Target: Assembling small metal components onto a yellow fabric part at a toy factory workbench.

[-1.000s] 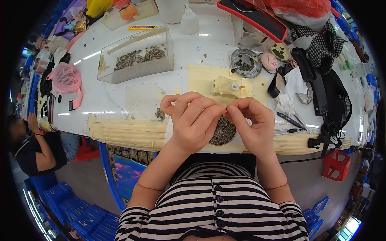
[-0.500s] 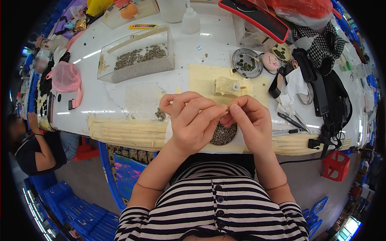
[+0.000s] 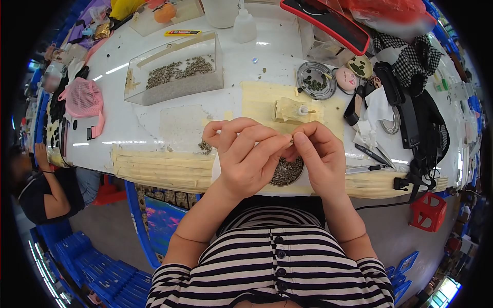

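Observation:
My left hand (image 3: 249, 156) and my right hand (image 3: 321, 156) meet fingertip to fingertip above a round dish (image 3: 286, 173) full of small metallic-looking pieces. Both hands are pinched closed around a tiny piece (image 3: 291, 138), mostly hidden by the fingers and too small to name. Beyond them, a small tape-covered block (image 3: 287, 110) with a white nozzle-like tip sits on yellowish tape. A little heap of the same small pieces (image 3: 205, 147) lies on the table beside my left hand.
A clear box (image 3: 174, 69) of small pieces stands far left, near a white squeeze bottle (image 3: 244, 26). On the right are a round metal tin (image 3: 316, 80) with dark green bits, a red-edged phone (image 3: 328, 24), tweezers (image 3: 377, 154) and black straps. Another person (image 3: 49, 195) sits at left.
Almost nothing differs. My hands keep the same pinch over the dish, with only a very slight shift of the fingers.

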A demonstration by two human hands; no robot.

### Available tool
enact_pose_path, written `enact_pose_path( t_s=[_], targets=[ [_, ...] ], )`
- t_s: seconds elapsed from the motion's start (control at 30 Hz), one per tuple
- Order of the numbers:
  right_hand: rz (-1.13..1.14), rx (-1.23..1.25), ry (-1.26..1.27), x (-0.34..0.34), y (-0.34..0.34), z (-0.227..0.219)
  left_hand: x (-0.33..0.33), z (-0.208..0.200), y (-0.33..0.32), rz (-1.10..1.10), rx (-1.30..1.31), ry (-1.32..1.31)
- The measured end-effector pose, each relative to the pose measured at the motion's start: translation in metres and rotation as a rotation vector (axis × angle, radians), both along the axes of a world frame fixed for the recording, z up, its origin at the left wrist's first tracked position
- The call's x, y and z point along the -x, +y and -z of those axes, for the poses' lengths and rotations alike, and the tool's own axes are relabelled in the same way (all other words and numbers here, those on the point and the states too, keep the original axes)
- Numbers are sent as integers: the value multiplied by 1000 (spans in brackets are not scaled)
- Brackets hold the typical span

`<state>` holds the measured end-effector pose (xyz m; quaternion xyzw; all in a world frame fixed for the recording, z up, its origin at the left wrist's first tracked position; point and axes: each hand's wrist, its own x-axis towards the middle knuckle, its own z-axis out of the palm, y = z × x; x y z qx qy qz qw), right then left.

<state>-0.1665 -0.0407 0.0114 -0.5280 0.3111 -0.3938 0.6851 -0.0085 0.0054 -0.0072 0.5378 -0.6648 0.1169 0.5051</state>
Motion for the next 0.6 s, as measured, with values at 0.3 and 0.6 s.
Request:
enact_pose_path(
  t_s=[0.3, 0.6],
  targets=[
    [269, 952, 411, -6, -2, -4, 1, 0, -3, -59, -23, -6],
    [214, 698, 404, -2, -4, -7, 5, 0, -3, -68, -14, -72]
  ],
)
